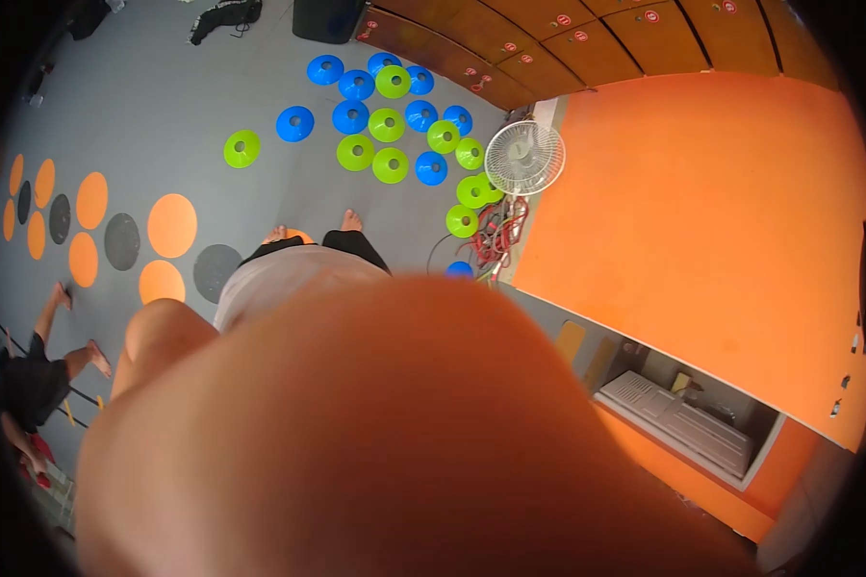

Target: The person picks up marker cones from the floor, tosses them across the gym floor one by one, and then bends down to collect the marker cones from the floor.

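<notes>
A bare arm, large and blurred, fills the lower middle of the view close to the camera. Neither my left hand nor my right hand can be made out. Beyond the arm are a pale shirt (289, 274), dark trousers (356, 248) and two bare feet on the grey floor (308, 192). One foot (352, 221) stands below the blue and green disc cones; the other is beside an orange floor spot.
Green cones (390, 164) and blue cones (351, 116) lie scattered ahead. A white fan (524, 157) and red cables (496, 231) stand by the orange wall (702, 212). Wooden lockers (568, 43) line the back. Another person (34, 385) is at far left.
</notes>
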Available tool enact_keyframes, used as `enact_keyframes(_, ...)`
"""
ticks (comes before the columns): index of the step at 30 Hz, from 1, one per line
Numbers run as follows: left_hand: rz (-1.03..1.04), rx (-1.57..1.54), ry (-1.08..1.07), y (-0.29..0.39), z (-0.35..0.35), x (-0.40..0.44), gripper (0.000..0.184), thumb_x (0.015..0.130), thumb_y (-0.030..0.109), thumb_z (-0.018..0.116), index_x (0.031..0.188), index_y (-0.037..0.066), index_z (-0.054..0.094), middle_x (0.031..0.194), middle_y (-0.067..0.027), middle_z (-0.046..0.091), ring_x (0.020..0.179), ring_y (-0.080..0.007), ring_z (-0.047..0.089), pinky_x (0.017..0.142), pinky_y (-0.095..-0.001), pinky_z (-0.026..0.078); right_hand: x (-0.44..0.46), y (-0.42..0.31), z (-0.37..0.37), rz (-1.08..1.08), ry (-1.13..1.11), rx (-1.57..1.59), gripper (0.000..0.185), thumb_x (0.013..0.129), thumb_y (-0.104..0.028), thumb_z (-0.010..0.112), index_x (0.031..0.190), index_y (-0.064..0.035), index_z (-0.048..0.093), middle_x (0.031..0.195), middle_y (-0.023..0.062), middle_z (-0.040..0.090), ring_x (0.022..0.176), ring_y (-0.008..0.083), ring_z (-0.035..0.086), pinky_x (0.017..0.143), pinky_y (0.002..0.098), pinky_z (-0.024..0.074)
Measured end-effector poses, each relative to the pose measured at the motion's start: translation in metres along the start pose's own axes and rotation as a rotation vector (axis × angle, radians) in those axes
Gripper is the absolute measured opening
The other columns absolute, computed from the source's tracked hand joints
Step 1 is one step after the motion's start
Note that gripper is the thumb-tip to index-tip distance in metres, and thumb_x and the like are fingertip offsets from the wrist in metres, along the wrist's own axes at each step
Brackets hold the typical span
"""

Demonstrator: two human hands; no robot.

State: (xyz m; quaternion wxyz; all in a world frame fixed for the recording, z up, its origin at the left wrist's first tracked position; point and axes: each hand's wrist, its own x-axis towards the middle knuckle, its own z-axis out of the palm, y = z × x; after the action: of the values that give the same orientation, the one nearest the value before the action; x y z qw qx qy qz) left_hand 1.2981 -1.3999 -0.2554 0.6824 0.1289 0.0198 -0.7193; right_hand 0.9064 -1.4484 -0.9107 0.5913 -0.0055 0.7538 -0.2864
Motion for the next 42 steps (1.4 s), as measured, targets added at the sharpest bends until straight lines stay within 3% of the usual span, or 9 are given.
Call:
enact_keyframes(2,-0.021,0.188,-0.018,0.001,-0.005,0.006,0.037,0.097,0.026,0.033,0.094,-0.006,0.052,0.053,-0.0140,0.047,0.038,-0.0231,0.041,0.036,-0.0366,0.034,-0.002,0.003,0.002,0.002,0.025,-0.035,0.033,0.087,-0.020,0.050,0.116,-0.0050,0.049,0.102,0.0158,0.054,0.076,0.0275,0.057,0.052,0.0364,0.0469)
enact_keyframes(4,-0.230,0.445,-0.241,0.017,-0.024,0.065,0.027,0.092,0.024,0.050,0.094,-0.004,0.052,0.056,-0.0018,0.044,0.043,-0.0122,0.036,0.040,-0.0269,0.027,0.004,0.007,0.004,0.014,0.030,-0.028,0.033,0.087,-0.020,0.049,0.117,-0.0044,0.048,0.105,0.0158,0.054,0.075,0.0278,0.057,0.051,0.0366,0.0469)
enact_keyframes(6,-0.281,0.439,-0.257,0.009,-0.034,0.094,0.023,0.093,0.021,0.056,0.090,-0.001,0.053,0.055,0.0086,0.030,0.044,-0.0040,0.025,0.043,-0.0227,0.018,0.009,0.011,0.011,-0.019,-0.015,-0.006,0.035,0.087,-0.020,0.049,0.119,-0.0043,0.047,0.107,0.0156,0.054,0.077,0.0273,0.057,0.051,0.0359,0.0477)
enact_keyframes(8,-0.315,0.389,-0.198,0.006,-0.066,0.110,0.021,0.096,0.022,0.053,0.089,0.002,0.054,0.054,0.0097,0.020,0.044,-0.0030,0.016,0.043,-0.0235,0.016,-0.026,-0.017,0.030,0.085,-0.034,0.030,0.038,0.087,-0.020,0.050,0.122,-0.0048,0.045,0.112,0.0159,0.053,0.079,0.0267,0.059,0.052,0.0353,0.0492)
enact_keyframes(23,-0.220,0.583,-0.214,-0.002,-0.079,0.113,0.021,0.097,0.018,0.050,0.097,0.001,0.062,0.052,0.0092,0.022,0.045,-0.0042,0.015,0.045,-0.0246,0.015,-0.063,-0.028,0.055,0.082,-0.026,0.032,0.039,0.087,-0.019,0.052,0.124,-0.0092,0.045,0.110,0.0132,0.057,0.081,0.0281,0.062,0.051,0.0337,0.0514)
enact_keyframes(29,-0.190,0.627,-0.233,-0.004,-0.079,0.115,0.015,0.094,0.014,0.055,0.095,0.000,0.062,0.054,0.0073,0.028,0.047,-0.0051,0.017,0.046,-0.0255,0.016,-0.080,-0.051,0.078,0.044,-0.076,0.150,0.043,0.091,-0.023,0.050,0.131,-0.0091,0.040,0.117,0.0141,0.056,0.098,0.0317,0.060,0.075,0.0420,0.0526)
enact_keyframes(35,-0.197,0.569,-0.180,-0.013,-0.082,0.126,0.008,0.090,0.009,0.062,0.093,0.001,0.064,0.057,0.0086,0.042,0.049,-0.0033,0.026,0.047,-0.0227,0.020,-0.106,-0.112,0.128,-0.087,-0.332,0.183,0.044,0.095,-0.022,0.045,0.136,-0.0102,0.036,0.130,0.0158,0.052,0.107,0.0307,0.058,0.086,0.0389,0.0483)
enact_keyframes(38,-0.193,0.627,-0.171,-0.024,-0.083,0.137,0.008,0.092,0.012,0.058,0.089,0.004,0.058,0.058,0.0075,0.031,0.048,-0.0046,0.021,0.046,-0.0246,0.018,-0.117,-0.140,0.143,-0.160,-0.482,0.205,0.042,0.095,-0.021,0.046,0.134,-0.0093,0.038,0.127,0.0155,0.054,0.107,0.0280,0.058,0.086,0.0381,0.0476)
enact_keyframes(42,-0.267,0.583,-0.029,-0.041,-0.092,0.154,0.013,0.095,0.017,0.055,0.088,0.007,0.054,0.057,0.0083,0.030,0.047,-0.0045,0.023,0.046,-0.0245,0.020,-0.193,-0.208,0.151,-0.550,-0.676,0.112,0.036,0.093,-0.018,0.048,0.128,-0.0067,0.044,0.115,0.0131,0.059,0.101,0.0232,0.059,0.086,0.0357,0.0470)
